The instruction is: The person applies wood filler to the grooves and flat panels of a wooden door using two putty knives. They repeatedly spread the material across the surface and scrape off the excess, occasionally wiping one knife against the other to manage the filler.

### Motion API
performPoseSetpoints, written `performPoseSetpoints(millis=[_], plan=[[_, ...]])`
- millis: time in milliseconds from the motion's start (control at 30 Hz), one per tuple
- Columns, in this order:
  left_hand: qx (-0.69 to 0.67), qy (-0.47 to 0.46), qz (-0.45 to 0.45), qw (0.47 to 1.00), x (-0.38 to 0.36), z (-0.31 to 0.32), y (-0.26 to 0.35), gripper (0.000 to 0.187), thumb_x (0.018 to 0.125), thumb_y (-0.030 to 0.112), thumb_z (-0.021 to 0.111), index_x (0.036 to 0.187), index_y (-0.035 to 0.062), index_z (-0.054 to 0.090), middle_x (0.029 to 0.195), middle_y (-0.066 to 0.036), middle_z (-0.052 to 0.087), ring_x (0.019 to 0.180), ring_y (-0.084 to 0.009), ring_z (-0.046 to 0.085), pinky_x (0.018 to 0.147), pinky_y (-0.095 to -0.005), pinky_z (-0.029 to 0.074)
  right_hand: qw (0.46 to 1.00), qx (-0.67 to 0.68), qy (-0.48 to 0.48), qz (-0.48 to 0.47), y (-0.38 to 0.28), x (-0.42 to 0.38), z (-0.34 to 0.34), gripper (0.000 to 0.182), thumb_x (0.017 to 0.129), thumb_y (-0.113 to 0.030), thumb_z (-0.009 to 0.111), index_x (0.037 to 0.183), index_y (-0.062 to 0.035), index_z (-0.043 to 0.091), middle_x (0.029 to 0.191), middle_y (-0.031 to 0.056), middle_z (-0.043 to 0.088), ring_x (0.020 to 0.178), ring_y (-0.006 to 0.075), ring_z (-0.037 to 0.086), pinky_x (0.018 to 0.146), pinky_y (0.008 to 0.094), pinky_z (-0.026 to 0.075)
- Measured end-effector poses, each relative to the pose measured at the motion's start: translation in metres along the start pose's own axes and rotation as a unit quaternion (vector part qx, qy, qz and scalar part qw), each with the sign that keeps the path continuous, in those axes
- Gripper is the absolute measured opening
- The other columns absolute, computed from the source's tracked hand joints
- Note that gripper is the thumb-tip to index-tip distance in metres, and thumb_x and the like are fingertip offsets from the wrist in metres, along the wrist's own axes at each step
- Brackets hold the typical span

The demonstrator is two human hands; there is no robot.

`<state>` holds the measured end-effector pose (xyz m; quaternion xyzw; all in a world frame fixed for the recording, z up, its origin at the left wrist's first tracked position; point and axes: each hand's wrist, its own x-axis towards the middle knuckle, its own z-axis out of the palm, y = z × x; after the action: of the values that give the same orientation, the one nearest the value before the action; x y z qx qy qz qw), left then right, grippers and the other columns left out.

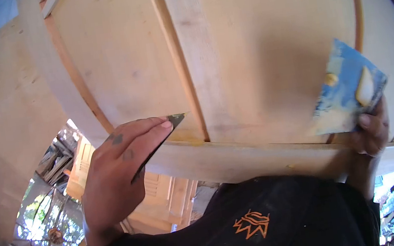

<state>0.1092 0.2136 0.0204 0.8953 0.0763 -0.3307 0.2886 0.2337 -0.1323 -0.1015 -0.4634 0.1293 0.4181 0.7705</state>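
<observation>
My left hand (123, 168) is closed around a dark, thin, flat scraper (176, 121), fingers pressed along it. The scraper's tip is at the pale wooden panel (139, 70), close to the lower end of a wooden strip (173, 41). Yellowish filler (186, 135) shows on the wood just below it. Over at the right, my right hand (372, 131) grips a blue, smeared flat sheet (347, 84) by its lower corner. Dabs of cream-coloured paste (365, 87) lie on this sheet, which is held up in front of the panel.
A wooden rail (242, 159) runs across the panel's lower edge, close to my black shirt (290, 215). Other wooden panels (154, 197) stand below and behind. Stacked timber (56, 160) shows through a gap at the left.
</observation>
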Motion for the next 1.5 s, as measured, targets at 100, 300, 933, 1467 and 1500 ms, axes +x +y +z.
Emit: performPoseSetpoints(millis=[100,300,933,1467,1500], plan=[[0.014,0.063,0.117,0.991,0.009,0.02,0.022,0.039,0.071,-0.003,0.055,0.108,0.0064,0.062,0.109,-0.013,0.059,0.099,-0.0316,0.058,0.083,-0.0386,0.05,0.997,-0.04,0.051,0.046,0.0,-0.003,0.023,0.059,0.072,-0.003,0.058,0.125,0.0059,0.036,0.099,0.0116,0.056,0.065,0.0129,0.05,0.053,0.0234,0.04],[0.131,0.094,0.2,0.967,0.013,0.043,0.067,0.042,0.073,0.005,0.06,0.115,0.0101,0.06,0.118,-0.02,0.05,0.107,-0.0386,0.051,0.088,-0.0493,0.046,0.99,0.049,-0.124,0.055,-0.01,-0.019,0.027,0.058,0.076,0.005,0.049,0.132,0.005,0.031,0.119,0.0105,0.052,0.1,0.0132,0.052,0.086,0.0261,0.041],[0.16,0.158,0.2,0.953,0.006,0.032,0.084,0.042,0.074,0.008,0.058,0.116,0.0093,0.06,0.117,-0.02,0.051,0.103,-0.039,0.053,0.087,-0.0482,0.045,0.986,-0.079,-0.142,0.025,-0.022,-0.04,0.065,0.053,0.081,0.008,0.041,0.132,0.0056,0.028,0.128,0.0116,0.045,0.121,0.0164,0.039,0.103,0.031,0.028],[0.165,0.17,0.195,0.952,0.002,0.028,0.079,0.043,0.072,0.006,0.057,0.116,0.0067,0.059,0.114,-0.021,0.053,0.099,-0.0396,0.055,0.084,-0.0482,0.047,0.984,-0.081,-0.159,0.026,-0.017,-0.037,0.068,0.052,0.081,0.008,0.041,0.132,0.0064,0.027,0.128,0.0125,0.044,0.121,0.0166,0.039,0.103,0.0315,0.028],[0.167,0.169,0.196,0.951,0.002,0.027,0.079,0.043,0.072,0.006,0.057,0.116,0.0067,0.059,0.114,-0.021,0.053,0.099,-0.0396,0.055,0.084,-0.0482,0.047,0.983,-0.084,-0.161,0.022,-0.017,-0.036,0.068,0.052,0.082,0.008,0.041,0.132,0.0063,0.027,0.128,0.0124,0.044,0.121,0.0166,0.039,0.103,0.0315,0.028]])
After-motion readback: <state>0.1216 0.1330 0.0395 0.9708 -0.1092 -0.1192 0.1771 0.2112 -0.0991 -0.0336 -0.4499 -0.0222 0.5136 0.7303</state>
